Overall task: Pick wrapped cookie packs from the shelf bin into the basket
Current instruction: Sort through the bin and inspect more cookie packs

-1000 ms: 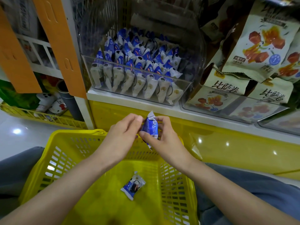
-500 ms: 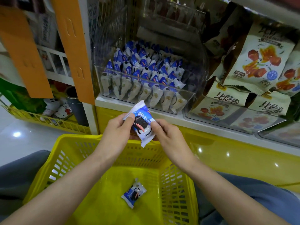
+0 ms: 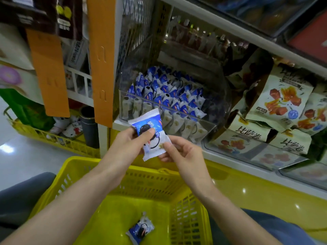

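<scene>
Head view — left hand and right hand pinch one cookie pack above basket.

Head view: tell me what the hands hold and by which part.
One blue-and-white wrapped cookie pack: left hand pinches its upper left side, right hand pinches its lower right edge.

The white shelf bears a clear bin of cookie packs beside snack bags.
</scene>
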Available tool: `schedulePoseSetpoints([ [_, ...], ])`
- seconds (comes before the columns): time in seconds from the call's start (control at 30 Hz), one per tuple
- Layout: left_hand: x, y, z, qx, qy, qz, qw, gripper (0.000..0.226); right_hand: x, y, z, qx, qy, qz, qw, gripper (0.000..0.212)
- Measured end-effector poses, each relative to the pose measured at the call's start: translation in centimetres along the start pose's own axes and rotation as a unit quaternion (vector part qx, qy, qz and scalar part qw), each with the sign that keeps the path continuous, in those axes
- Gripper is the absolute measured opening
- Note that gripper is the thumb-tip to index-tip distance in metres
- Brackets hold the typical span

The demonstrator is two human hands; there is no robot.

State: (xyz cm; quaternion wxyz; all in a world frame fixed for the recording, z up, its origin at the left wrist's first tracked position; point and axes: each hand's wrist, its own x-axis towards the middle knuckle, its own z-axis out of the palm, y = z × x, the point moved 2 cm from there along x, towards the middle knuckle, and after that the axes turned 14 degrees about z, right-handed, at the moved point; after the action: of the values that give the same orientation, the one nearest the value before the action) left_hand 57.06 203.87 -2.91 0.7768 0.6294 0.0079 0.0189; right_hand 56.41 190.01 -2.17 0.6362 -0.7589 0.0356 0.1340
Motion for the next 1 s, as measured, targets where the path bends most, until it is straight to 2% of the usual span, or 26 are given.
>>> schedulePoseSetpoints([
  [0.1, 0.4, 1.0, -0.7, -0.003, 0.016, 0.026, 1.0, 0.023, 0.2, -1.5, 0.2, -0.12, 0.019, -0.077, 0.99, 0.022],
  [0.23, 1.5, 2.1, -1.4, -0.02, 0.032, 0.065, 0.997, 0.023, 2.7, -5.9, -1.4, -0.165, 0.086, -0.174, 0.967, 0.018],
  [0.37, 2.3, 2.5, -1.9, -0.027, 0.045, 0.077, 0.996, 0.019, 8.6, -10.4, -3.1, -0.275, 0.186, -0.208, 0.92, 0.017],
  [0.47, 2.6, 2.5, -2.0, -0.026, 0.045, 0.08, 0.995, 0.018, 14.0, -11.3, -4.3, -0.385, 0.232, -0.125, 0.885, 0.026],
  [0.57, 3.0, 2.8, -2.3, -0.04, 0.051, 0.084, 0.994, 0.019, 17.9, -10.4, -5.5, -0.453, 0.211, 0.009, 0.866, 0.028],
  [0.67, 3.3, 2.9, -2.5, -0.058, 0.054, 0.089, 0.993, 0.022, 19.5, -9.6, -6.1, -0.499, 0.213, 0.093, 0.835, 0.033],
  [0.8, 3.1, 2.9, -2.3, -0.04, 0.054, 0.089, 0.994, 0.013, 20.5, -9.2, -6.4, -0.502, 0.227, 0.122, 0.826, 0.037],
  [0.9, 2.8, 2.8, -1.9, -0.041, 0.048, 0.075, 0.995, 0.01, 20.8, -9.1, -6.8, -0.482, 0.223, 0.14, 0.836, 0.039],
  [1.0, 2.8, 2.4, -1.6, -0.044, 0.046, 0.06, 0.996, 0.004, 20.9, -9.3, -7.3, -0.483, 0.217, 0.176, 0.83, 0.05],
])
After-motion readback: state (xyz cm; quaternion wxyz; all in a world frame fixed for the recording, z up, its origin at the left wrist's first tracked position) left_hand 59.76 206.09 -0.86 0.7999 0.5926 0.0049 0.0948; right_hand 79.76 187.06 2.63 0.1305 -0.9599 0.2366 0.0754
